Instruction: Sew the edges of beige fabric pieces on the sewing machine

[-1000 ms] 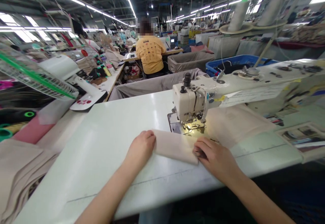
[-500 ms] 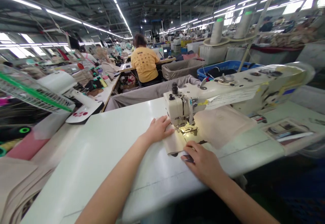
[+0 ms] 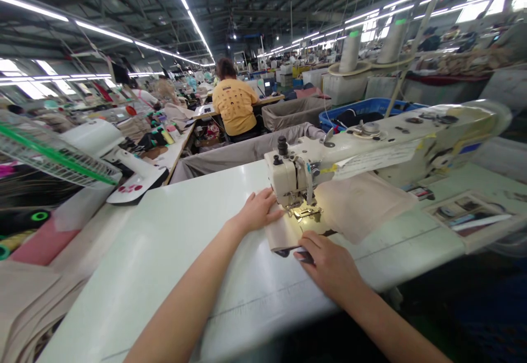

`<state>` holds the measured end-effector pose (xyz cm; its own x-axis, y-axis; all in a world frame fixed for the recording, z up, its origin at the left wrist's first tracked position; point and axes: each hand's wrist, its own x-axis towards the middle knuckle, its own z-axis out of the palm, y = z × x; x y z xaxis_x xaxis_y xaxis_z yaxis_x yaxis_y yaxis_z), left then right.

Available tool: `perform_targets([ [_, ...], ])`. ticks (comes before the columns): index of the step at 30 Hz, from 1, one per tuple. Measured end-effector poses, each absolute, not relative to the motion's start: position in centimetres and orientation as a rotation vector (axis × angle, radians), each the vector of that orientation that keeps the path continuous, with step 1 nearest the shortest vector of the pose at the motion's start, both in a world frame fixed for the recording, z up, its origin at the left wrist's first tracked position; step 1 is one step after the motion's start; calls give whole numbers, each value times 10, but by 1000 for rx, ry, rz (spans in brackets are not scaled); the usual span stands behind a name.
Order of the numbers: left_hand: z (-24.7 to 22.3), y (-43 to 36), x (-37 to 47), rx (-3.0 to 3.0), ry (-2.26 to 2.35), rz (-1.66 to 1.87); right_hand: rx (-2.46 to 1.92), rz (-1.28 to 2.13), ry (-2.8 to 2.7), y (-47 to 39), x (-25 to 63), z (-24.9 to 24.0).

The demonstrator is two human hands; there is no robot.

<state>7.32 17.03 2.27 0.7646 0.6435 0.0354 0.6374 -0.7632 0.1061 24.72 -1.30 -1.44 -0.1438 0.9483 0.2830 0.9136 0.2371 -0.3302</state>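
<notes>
Beside the needle end of the sewing machine (image 3: 284, 173), two bare hands are working apart, one on each side of a small beige cloth (image 3: 282, 234). The left hand (image 3: 258, 210) is lying low and open, its fingers resting on the cloth's left edge, close to the machine. The right hand (image 3: 331, 267) is bending its fingers at the near right corner, just in front of the machine. Something dark is showing by its thumb, but I cannot tell what it is, or if the fingers are pinching or only pressing.

The cloth is lying on the pale table (image 3: 173, 231), right before the machine's foot. It is looking light, soft and floppy, so I think it could bunch up or slide if pushed from just one spot. Flat fingers on the left edge and a soft hold at the near corner should suit it.

To the right of the needle, a wider beige piece (image 3: 366, 204) is spreading under the machine's arm. Far left of the machine, a fan (image 3: 90, 138) is standing. Beyond the machine, a person in a yellow shirt (image 3: 234, 105) is sitting, facing away.
</notes>
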Motion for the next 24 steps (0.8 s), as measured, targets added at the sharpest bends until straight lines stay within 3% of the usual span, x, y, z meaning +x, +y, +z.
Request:
perform_targets([
  [10, 25, 174, 74, 2848, 1072, 74, -1687, 96, -2176, -4, 252, -10],
  [15, 25, 137, 82, 2898, 1271, 221, -1676, 167, -2206, -1, 255, -2],
  [24, 10, 55, 70, 2977, 665, 478, -1655, 243, -2217, -8, 260, -2],
])
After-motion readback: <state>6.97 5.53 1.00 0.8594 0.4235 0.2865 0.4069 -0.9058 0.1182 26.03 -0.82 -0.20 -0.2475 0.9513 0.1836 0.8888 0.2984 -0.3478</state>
